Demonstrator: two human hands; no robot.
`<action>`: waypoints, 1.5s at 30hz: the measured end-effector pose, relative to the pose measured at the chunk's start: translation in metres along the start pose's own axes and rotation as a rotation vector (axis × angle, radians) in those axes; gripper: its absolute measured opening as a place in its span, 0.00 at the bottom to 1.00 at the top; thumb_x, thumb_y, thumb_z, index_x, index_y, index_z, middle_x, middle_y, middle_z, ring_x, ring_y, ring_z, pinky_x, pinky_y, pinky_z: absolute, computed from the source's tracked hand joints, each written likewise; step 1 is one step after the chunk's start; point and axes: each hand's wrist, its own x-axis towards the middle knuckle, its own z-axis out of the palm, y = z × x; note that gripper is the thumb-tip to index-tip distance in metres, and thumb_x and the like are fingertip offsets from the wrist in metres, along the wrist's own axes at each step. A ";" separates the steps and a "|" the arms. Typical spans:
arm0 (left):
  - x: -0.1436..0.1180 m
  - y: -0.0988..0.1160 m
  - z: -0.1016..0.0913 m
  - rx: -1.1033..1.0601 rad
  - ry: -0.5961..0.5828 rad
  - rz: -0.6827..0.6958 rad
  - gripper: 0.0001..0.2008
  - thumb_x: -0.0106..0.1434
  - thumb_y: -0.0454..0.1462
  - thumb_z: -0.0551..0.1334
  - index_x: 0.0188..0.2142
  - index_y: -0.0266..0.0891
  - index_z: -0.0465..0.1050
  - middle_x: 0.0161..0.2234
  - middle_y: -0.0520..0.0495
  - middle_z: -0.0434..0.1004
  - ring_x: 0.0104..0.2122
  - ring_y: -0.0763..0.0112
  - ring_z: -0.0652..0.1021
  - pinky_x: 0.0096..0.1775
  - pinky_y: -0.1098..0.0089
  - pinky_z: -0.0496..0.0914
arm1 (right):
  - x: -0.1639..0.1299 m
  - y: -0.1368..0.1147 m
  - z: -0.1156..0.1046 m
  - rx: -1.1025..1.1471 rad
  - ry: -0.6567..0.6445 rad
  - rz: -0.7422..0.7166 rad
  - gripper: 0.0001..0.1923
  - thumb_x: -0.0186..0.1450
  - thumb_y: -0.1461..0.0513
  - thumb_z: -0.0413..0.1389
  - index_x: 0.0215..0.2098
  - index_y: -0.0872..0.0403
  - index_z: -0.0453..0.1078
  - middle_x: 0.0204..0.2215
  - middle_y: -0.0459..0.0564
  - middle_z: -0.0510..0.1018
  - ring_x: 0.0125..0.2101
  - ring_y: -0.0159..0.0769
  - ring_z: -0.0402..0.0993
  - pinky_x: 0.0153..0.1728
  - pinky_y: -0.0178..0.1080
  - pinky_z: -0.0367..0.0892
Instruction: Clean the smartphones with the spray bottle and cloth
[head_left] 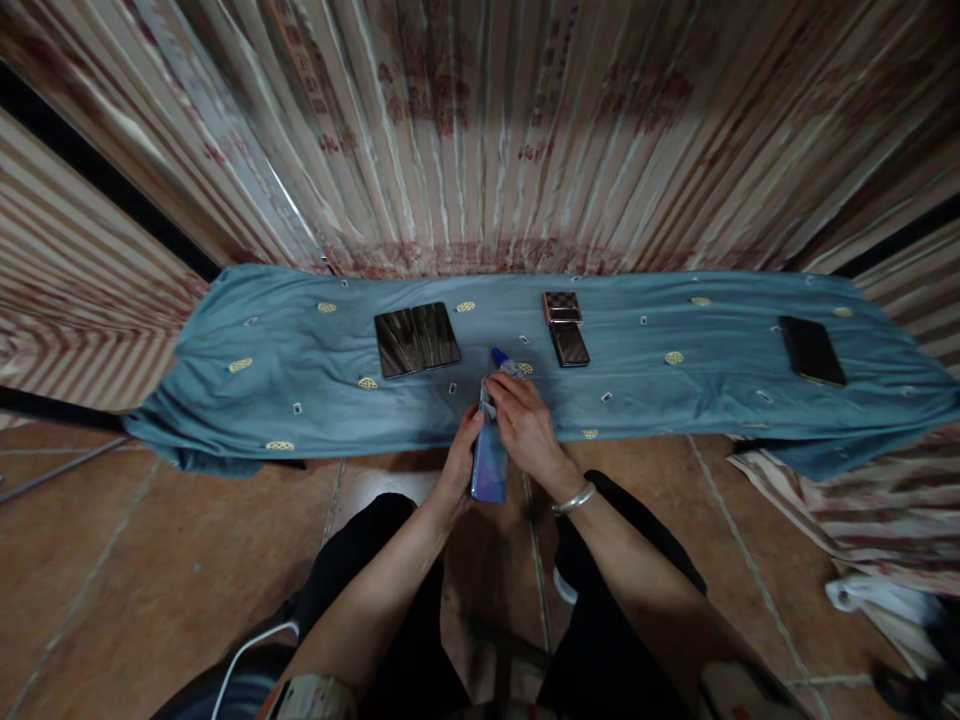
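A shiny blue-purple smartphone is gripped along its left side by my left hand, held in front of the bench edge with its back facing up. My right hand has its fingers bunched around a small greyish cloth, pressed against the far end of the phone. The fingers hide part of that end and most of the cloth. Just beyond my right fingertips lies a small clear bottle with a blue cap, partly covered by the hand.
A blue-green patterned cloth covers the long bench. On it lie an unfolded foldable phone to the left, an opened flip phone near the middle, and a dark phone or tablet far right. Striped curtains hang behind.
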 end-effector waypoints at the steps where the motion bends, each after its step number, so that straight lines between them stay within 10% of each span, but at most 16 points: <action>1: 0.000 0.000 0.000 0.000 -0.005 0.003 0.13 0.58 0.36 0.68 0.43 0.37 0.76 0.42 0.48 0.82 0.55 0.60 0.76 0.57 0.63 0.67 | 0.000 0.000 0.000 -0.001 0.000 -0.004 0.23 0.70 0.69 0.43 0.56 0.56 0.73 0.53 0.58 0.77 0.55 0.46 0.71 0.59 0.52 0.68; 30: 0.001 0.003 -0.007 0.060 0.000 -0.010 0.20 0.58 0.42 0.69 0.48 0.37 0.73 0.36 0.50 0.82 0.41 0.65 0.81 0.49 0.66 0.71 | 0.000 0.009 0.003 0.080 0.012 0.059 0.21 0.70 0.67 0.45 0.54 0.51 0.74 0.51 0.54 0.79 0.52 0.44 0.74 0.57 0.52 0.70; 45: 0.011 0.009 -0.010 -0.024 -0.014 0.045 0.17 0.54 0.38 0.71 0.43 0.36 0.77 0.44 0.47 0.82 0.51 0.62 0.78 0.53 0.68 0.69 | -0.016 -0.008 0.006 0.040 -0.032 -0.024 0.22 0.71 0.68 0.43 0.57 0.55 0.72 0.53 0.58 0.77 0.54 0.45 0.71 0.59 0.52 0.68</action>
